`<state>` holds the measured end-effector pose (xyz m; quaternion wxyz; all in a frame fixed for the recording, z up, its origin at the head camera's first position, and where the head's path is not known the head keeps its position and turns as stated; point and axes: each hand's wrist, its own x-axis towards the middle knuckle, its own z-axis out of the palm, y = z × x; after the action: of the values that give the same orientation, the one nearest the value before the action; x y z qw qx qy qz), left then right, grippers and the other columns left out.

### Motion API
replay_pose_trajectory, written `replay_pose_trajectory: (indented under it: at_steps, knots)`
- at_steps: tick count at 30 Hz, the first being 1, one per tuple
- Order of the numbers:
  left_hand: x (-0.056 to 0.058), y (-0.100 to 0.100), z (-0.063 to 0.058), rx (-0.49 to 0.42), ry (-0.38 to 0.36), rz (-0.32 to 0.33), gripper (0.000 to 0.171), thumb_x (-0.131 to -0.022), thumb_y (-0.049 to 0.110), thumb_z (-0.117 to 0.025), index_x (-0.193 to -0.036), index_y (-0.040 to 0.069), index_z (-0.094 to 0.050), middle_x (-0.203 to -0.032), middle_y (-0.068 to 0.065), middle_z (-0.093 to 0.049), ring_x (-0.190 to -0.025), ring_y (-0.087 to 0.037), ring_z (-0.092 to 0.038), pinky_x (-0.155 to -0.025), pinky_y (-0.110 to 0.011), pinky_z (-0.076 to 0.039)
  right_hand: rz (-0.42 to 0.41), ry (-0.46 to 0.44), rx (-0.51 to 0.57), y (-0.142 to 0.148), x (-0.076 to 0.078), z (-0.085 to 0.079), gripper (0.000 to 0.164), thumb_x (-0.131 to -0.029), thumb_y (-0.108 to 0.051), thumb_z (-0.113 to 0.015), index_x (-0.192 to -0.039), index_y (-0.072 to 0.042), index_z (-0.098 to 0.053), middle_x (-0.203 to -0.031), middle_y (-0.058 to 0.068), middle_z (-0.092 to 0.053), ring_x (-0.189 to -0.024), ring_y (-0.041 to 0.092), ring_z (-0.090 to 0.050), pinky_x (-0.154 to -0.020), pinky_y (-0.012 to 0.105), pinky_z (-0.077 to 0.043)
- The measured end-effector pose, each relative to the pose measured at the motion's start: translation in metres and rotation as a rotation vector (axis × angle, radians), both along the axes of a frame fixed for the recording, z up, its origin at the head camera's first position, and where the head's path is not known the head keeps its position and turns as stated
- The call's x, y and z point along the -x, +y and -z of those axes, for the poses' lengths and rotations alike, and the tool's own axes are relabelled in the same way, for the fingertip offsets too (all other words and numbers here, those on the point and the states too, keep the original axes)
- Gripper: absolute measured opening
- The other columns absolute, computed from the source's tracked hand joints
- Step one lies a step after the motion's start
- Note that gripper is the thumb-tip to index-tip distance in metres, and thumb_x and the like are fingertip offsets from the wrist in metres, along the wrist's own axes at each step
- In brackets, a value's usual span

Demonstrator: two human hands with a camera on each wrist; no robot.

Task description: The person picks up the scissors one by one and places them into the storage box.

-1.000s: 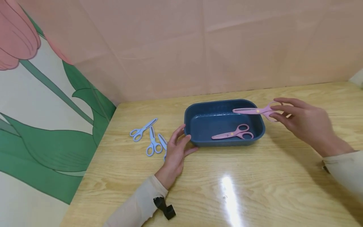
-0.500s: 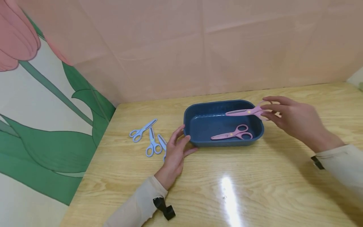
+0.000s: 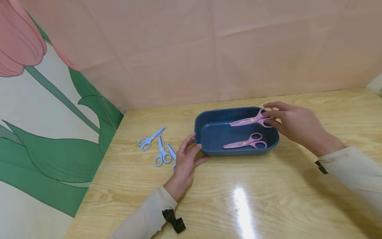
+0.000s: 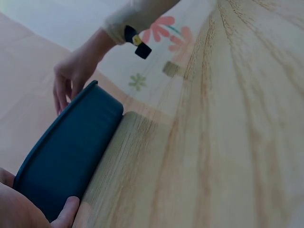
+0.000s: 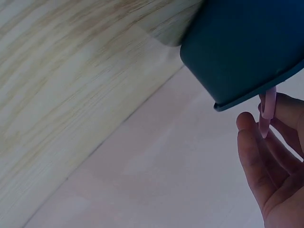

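Note:
In the head view a blue plastic basin (image 3: 226, 153) stands on the table. My left hand (image 3: 184, 164) holds its near left corner, thumb at the rim and fingers against the outer wall. Pink scissors (image 3: 243, 122) are pinched by one finger loop in my right hand (image 3: 293, 124), over the basin's right end, blades pointing left. A second pair of pink scissors (image 3: 238, 145) lies on the basin floor. The right wrist view shows a pink loop (image 5: 270, 102) between thumb and fingers, beside the basin wall (image 5: 237, 52); the blades are hidden there.
Left of the basin lie light-blue scissors (image 3: 151, 137), a second blue pair (image 3: 161, 154) and a third (image 3: 171, 150), partly covered by my left hand. Behind the wooden table (image 3: 209, 199) rises a pink cloth wall (image 3: 167, 59). A flower-patterned panel (image 3: 59, 146) borders the left side.
My right hand has moved left and slightly down, carrying the pink scissors from the basin's right rim further over its inside. My left hand stays at the corner.

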<state>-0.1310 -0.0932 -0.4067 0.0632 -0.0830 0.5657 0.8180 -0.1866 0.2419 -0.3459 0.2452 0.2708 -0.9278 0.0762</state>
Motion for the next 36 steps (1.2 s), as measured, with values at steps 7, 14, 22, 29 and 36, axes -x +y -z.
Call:
replay_pose_trajectory:
  at_steps: [7, 14, 22, 29, 36]
  knots:
    - [0.003, 0.0, -0.001, 0.006, 0.01, -0.011, 0.052, -0.096, 0.01, -0.064, -0.145, 0.018, -0.051, -0.145, -0.013, -0.043, -0.119, -0.029, -0.059, -0.08, -0.045, -0.063, -0.013, -0.025, 0.003, -0.008, 0.007, 0.003, 0.025, -0.077, -0.018, -0.085, -0.101, -0.014, -0.079, -0.121, 0.006, -0.07, -0.077, 0.023, -0.073, -0.052, 0.038, -0.055]
    - [0.003, 0.001, -0.002, 0.016, 0.003, -0.016, 0.05, -0.096, 0.01, -0.064, -0.143, 0.021, -0.053, -0.143, -0.01, -0.044, -0.119, -0.03, -0.059, -0.081, -0.046, -0.062, -0.002, -0.092, -0.013, -0.01, 0.009, 0.007, 0.027, -0.078, -0.019, -0.084, -0.103, -0.013, -0.079, -0.122, 0.011, -0.071, -0.102, 0.033, -0.069, -0.073, 0.049, -0.06]
    - [0.002, 0.002, 0.0, 0.011, -0.017, -0.021, 0.05, -0.095, 0.01, -0.064, -0.142, 0.022, -0.054, -0.143, -0.01, -0.045, -0.119, -0.031, -0.06, -0.082, -0.048, -0.062, 0.005, -0.096, -0.034, -0.012, 0.007, 0.016, 0.025, -0.08, -0.019, -0.083, -0.103, -0.011, -0.079, -0.122, 0.014, -0.07, -0.105, 0.035, -0.066, -0.077, 0.051, -0.06]
    - [0.001, 0.003, 0.002, 0.015, -0.004, -0.005, 0.052, -0.095, 0.01, -0.065, -0.144, 0.019, -0.052, -0.143, -0.01, -0.045, -0.119, -0.031, -0.06, -0.082, -0.048, -0.062, 0.045, -0.101, -0.049, -0.013, 0.002, 0.018, 0.022, -0.081, -0.015, -0.082, -0.102, -0.01, -0.078, -0.121, 0.015, -0.07, -0.105, 0.035, -0.064, -0.078, 0.051, -0.059]
    - [0.0, 0.003, 0.002, 0.011, -0.002, -0.015, 0.051, -0.095, 0.009, -0.065, -0.144, 0.018, -0.052, -0.142, -0.01, -0.046, -0.118, -0.03, -0.06, -0.08, -0.047, -0.063, 0.073, -0.139, -0.068, -0.017, -0.001, 0.018, 0.022, -0.084, -0.015, -0.078, -0.105, -0.009, -0.077, -0.124, 0.016, -0.068, -0.105, 0.034, -0.061, -0.075, 0.051, -0.06]
